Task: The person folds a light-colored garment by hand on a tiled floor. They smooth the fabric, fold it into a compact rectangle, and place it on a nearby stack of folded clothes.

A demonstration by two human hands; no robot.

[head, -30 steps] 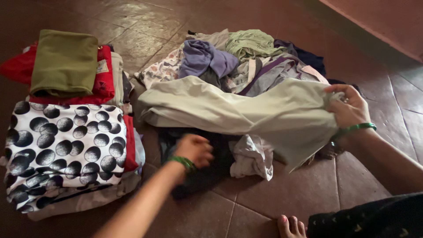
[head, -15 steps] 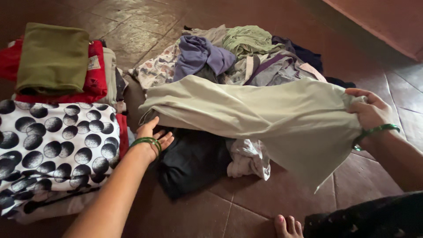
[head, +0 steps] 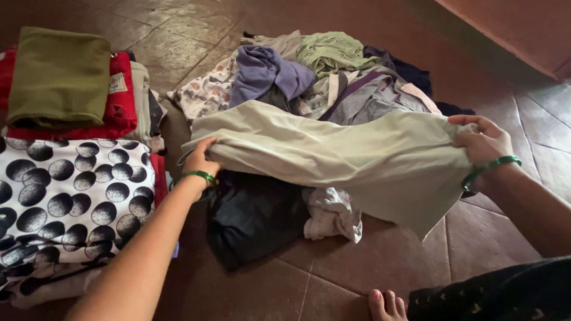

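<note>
Laundry covers the brown tiled floor in front of me. At far left sit two folded stacks: one topped by an olive-green cloth lying on a red garment, and nearer me one topped by a white fabric with black circles. Next comes my left hand, one green bangle at its wrist, fingers clenched on the left end of a pale beige garment. That garment stretches across the middle of the view, held above the floor between my two hands, and its lower right part hangs toward the tiles. Under it lie one black garment and one crumpled whitish piece, touching each other. Behind it rises one loose heap of unfolded clothes; I can count a lavender top, a light green top, a printed white piece and a grey one. At right, my right hand, also with one green bangle, pinches the garment's right end. At bottom right, the toes of one foot show.
</note>
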